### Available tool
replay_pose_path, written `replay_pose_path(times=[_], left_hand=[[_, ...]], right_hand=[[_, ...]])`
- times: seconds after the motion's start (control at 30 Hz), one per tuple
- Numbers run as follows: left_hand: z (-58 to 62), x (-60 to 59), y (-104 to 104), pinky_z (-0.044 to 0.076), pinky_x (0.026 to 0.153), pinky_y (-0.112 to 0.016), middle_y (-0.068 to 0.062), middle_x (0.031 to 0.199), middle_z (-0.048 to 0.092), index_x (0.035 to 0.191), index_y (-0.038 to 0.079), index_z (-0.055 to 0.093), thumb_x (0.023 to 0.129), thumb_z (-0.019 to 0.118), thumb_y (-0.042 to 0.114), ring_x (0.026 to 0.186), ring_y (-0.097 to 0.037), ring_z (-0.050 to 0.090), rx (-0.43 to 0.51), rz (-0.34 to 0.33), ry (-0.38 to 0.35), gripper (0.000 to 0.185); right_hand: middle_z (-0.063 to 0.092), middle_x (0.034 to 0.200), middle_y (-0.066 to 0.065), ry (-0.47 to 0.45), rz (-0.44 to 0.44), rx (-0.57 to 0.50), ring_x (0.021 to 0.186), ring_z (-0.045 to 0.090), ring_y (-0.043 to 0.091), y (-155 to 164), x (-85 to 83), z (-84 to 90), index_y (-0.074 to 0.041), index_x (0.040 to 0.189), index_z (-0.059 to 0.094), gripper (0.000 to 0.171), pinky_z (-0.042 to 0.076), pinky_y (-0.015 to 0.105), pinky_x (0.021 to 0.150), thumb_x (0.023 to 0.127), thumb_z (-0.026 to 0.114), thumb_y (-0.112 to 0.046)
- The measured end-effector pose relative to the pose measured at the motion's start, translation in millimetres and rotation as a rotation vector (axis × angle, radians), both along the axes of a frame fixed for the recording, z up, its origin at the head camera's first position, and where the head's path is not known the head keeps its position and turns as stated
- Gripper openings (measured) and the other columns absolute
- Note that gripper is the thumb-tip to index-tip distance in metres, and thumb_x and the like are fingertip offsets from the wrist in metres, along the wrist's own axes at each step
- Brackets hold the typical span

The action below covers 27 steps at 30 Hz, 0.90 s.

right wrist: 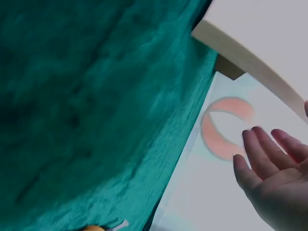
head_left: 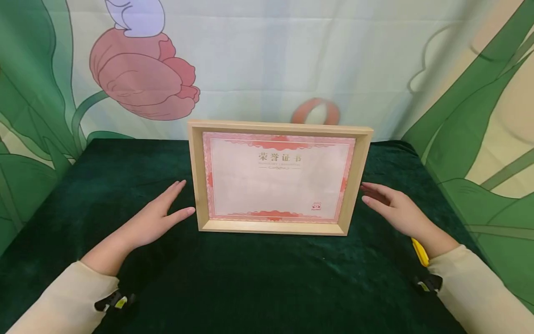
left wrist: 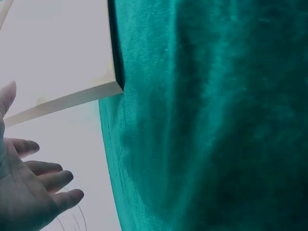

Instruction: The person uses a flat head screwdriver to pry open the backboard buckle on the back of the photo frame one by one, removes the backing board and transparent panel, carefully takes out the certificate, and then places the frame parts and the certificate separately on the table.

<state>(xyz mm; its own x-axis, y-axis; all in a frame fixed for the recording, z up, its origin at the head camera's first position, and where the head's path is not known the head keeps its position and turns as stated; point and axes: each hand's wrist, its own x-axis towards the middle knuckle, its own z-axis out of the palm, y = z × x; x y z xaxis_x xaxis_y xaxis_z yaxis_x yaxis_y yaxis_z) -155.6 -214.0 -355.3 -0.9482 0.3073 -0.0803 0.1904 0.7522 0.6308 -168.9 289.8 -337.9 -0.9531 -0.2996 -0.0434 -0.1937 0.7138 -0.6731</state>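
Note:
A pale wooden picture frame (head_left: 275, 227) stands upright on the dark green cloth, facing me. Inside it is a certificate (head_left: 275, 190) with a pink-red ornate border, gold Chinese characters near the top and a small red stamp at lower right. My left hand (head_left: 152, 218) is held beside the frame's left side, fingers extended and thumb tip near the edge. On the other side, my right hand (head_left: 396, 208) is held with its fingertips close to the frame's right edge. In both wrist views the left hand (left wrist: 29, 187) and right hand (right wrist: 274, 178) have loosely spread fingers, holding nothing.
The green cloth (head_left: 271, 283) covers the table. Behind it hangs a pale curtain (head_left: 233, 55) printed with a pink flower and green leaves. A yellow object (head_left: 420, 252) lies partly hidden by my right wrist.

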Motion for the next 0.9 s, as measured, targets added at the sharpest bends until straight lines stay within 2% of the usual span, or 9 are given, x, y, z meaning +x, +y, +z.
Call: replay_pose_path(times=[0.1,0.23,0.4,0.57,0.7,0.9], left_hand=[[2.2,-2.8,-2,0.022,0.09,-0.056,-0.006,0.14,0.009,0.137,0.023,0.004,0.081,0.042,0.052,0.124,-0.03,0.013,0.088,-0.006,-0.04,0.073],[2.3,-7.2,-2,0.027,0.088,-0.054,-0.007,0.139,0.016,0.137,0.021,0.01,0.083,0.044,0.047,0.122,-0.031,0.022,0.25,0.006,-0.083,0.069],[-0.1,-11.6,-1,0.025,0.09,-0.053,-0.005,0.135,0.026,0.136,0.022,0.017,0.083,0.046,0.044,0.12,-0.028,0.027,0.373,0.019,-0.122,0.064],[-1.5,-17.6,6,0.032,0.09,-0.041,-0.002,0.132,0.032,0.133,0.019,0.025,0.083,0.049,0.04,0.116,-0.021,0.034,0.482,0.007,-0.148,0.06],[-1.8,-19.9,12,0.036,0.087,-0.035,-0.003,0.128,0.037,0.131,0.014,0.031,0.083,0.05,0.038,0.112,-0.019,0.04,0.526,0.011,-0.136,0.057],[-0.2,-22.2,14,0.037,0.085,-0.036,-0.005,0.123,0.044,0.128,0.012,0.037,0.081,0.052,0.039,0.108,-0.019,0.044,0.506,0.07,-0.098,0.056]], right_hand=[[0.04,0.126,0.001,0.003,-0.016,-0.077,0.11,0.041,0.02,-2,-0.7,1.4,-0.016,0.127,0.038,0.049,0.038,0.043,0.084,0.085,0.044,-0.041],[0.042,0.124,0.0,-0.006,-0.036,-0.138,0.109,0.042,0.018,-4,-1.5,3.3,-0.017,0.126,0.04,0.047,0.037,0.044,0.085,0.085,0.045,-0.04],[0.044,0.121,-0.002,-0.026,-0.032,-0.177,0.109,0.042,0.016,-7,-3.9,1.9,-0.021,0.124,0.042,0.046,0.036,0.045,0.085,0.083,0.048,-0.041],[0.047,0.119,-0.003,0.01,-0.024,-0.185,0.106,0.044,0.014,-8,-4.6,2.3,-0.022,0.123,0.043,0.045,0.038,0.041,0.084,0.082,0.05,-0.039],[0.048,0.118,-0.002,0.022,-0.019,-0.18,0.104,0.047,0.013,-9,-5.6,3.7,-0.02,0.124,0.042,0.047,0.04,0.039,0.083,0.081,0.052,-0.038],[0.051,0.114,0.002,0.059,-0.031,-0.106,0.095,0.052,0.015,-14,-11.1,4.0,-0.015,0.122,0.045,0.049,0.044,0.037,0.077,0.08,0.053,-0.038]])
